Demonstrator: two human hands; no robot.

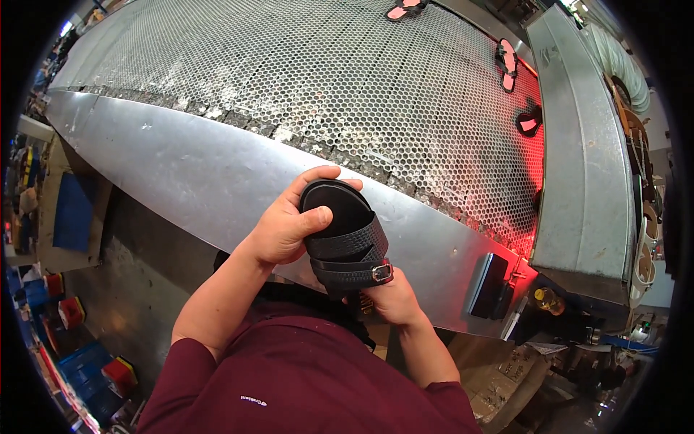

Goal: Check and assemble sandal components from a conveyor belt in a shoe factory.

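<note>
I hold a black sandal (345, 235) with two textured straps and a silver buckle over the metal rim of a conveyor. My left hand (285, 224) wraps its toe end, thumb pressed on the insole. My right hand (390, 296) grips the heel end from below, near the buckle. Both forearms come up from my dark red sleeves.
A wide honeycomb-mesh conveyor belt (325, 72) runs ahead, with a sandal part (507, 64), another (530, 121) and one at the far edge (403, 9). A metal housing (578, 145) glows red at the right. A black box (488, 286) is fixed to the rim. Crates (79, 347) stand lower left.
</note>
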